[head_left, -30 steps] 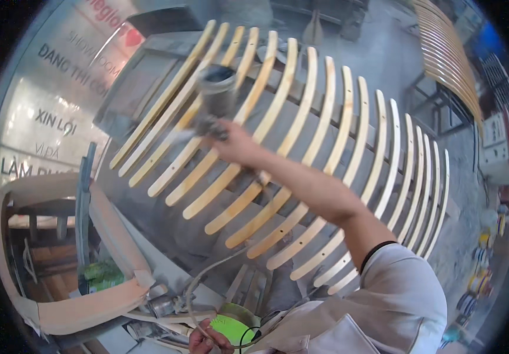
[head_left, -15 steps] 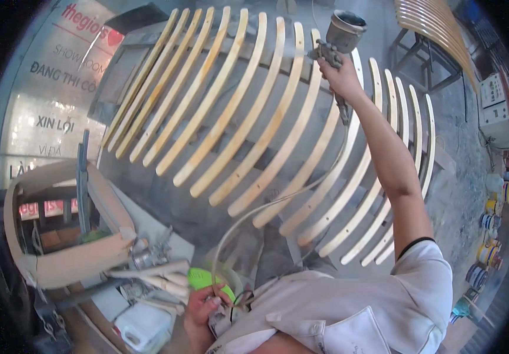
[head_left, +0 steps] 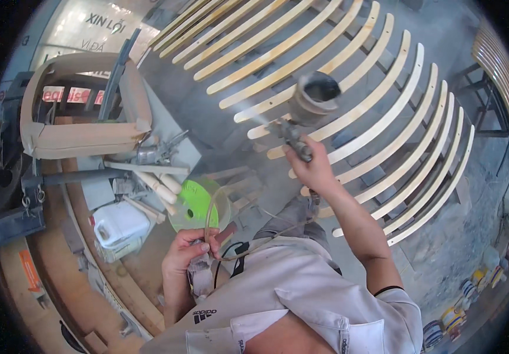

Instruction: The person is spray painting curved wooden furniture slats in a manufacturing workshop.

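My right hand point(head_left: 316, 168) grips a spray gun point(head_left: 290, 139) with a dark-filled paint cup point(head_left: 315, 100) on top. A pale mist point(head_left: 253, 111) leaves its nozzle toward the upper left, above the near ends of a row of curved wooden slats point(head_left: 240, 79). Several slats have small dark holes at their ends. Low in front of my body, my left hand point(head_left: 191, 251) is closed around a thin tan hose point(head_left: 209, 209). The hose loops past my waist toward the right forearm, where part of it is hidden.
On the left stand a paper-wrapped frame point(head_left: 86, 141), a white jug point(head_left: 123, 224) and a bright green round lid point(head_left: 197, 203). More slats rest on a dark stand point(head_left: 487, 100) at the far right. Striped cans point(head_left: 454, 318) line the lower right.
The spray gun has come from the far end of the slats back to their near ends, closer to my body. Mist now shows at the nozzle. The view has tilted down.
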The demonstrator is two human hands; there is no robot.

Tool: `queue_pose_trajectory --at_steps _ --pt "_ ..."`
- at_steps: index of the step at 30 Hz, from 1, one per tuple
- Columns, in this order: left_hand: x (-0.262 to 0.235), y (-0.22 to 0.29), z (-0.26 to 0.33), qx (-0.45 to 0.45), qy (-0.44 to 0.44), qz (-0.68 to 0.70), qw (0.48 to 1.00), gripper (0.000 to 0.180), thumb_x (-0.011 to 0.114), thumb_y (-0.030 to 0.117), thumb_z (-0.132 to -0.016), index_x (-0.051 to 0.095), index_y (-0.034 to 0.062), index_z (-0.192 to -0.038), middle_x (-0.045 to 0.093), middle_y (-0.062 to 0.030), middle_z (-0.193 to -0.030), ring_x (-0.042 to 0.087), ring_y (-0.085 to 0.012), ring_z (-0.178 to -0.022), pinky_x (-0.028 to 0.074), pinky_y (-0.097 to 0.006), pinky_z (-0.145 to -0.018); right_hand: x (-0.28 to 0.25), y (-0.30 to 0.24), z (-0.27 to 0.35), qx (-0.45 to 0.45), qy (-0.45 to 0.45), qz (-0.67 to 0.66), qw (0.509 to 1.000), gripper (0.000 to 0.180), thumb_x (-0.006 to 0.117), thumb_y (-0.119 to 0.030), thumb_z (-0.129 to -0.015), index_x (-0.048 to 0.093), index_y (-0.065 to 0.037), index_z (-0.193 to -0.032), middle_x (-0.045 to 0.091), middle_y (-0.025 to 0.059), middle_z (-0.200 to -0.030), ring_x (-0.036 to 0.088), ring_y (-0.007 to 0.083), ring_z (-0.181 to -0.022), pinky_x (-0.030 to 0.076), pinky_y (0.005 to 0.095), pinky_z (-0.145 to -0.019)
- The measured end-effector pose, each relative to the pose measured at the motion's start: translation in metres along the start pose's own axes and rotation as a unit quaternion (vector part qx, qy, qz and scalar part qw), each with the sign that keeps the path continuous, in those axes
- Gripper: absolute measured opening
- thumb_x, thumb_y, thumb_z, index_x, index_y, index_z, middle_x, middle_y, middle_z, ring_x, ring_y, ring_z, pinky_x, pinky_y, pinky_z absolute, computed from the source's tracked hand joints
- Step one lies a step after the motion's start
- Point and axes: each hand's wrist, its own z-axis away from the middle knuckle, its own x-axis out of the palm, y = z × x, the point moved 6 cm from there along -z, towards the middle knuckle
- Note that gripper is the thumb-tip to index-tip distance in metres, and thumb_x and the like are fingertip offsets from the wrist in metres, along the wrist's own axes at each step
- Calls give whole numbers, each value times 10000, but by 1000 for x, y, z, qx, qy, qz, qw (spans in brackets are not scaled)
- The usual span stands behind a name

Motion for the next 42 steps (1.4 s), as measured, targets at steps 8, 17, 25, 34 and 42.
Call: queue_pose_trajectory --at_steps 8,17,25,34,42 --pt "-6 10 -21 -37 16 10 999 472 705 139 -780 589 -117 -1158 646 -95 -820 639 -211 -736 519 -331 -715 0 23 11 -6 -57 4 998 188 676 -120 -840 627 -11 -985 612 182 -735 586 301 -632 470 354 -610" --pt "-22 17 -83 -93 -74 -82 990 541 711 209 -803 564 -88 -1231 642 -100 -813 637 -208 -695 530 -330 -627 -163 49 -13 122 171 9 978 137 652 -97 -880 626 0 -974 601 9 -690 530 77 -647 443 270 -592" --pt "0 16 -132 -133 -107 -72 983 492 700 159 -828 564 -65 -1244 644 -120 -817 644 -228 -707 552 -360 -661 -315 70 -115 97 258 22 961 221 629 -264 -902 599 -46 -919 590 8 -687 528 94 -536 423 260 -429" --pt "47 20 -178 -119 -94 -31 988 462 700 155 -816 593 -64 -1209 639 -158 -777 647 -257 -672 526 -345 -574 -420 69 -256 2 316 55 947 212 634 -241 -890 608 -48 -975 610 16 -713 578 104 -589 453 277 -450" --pt "113 48 -179 -61 -116 -167 977 383 628 385 -860 607 6 -913 586 -49 -759 538 -133 -675 459 -282 -642 -461 72 -323 -83 395 1 915 248 665 -236 -849 616 -35 -985 618 33 -727 589 120 -588 486 289 -445"
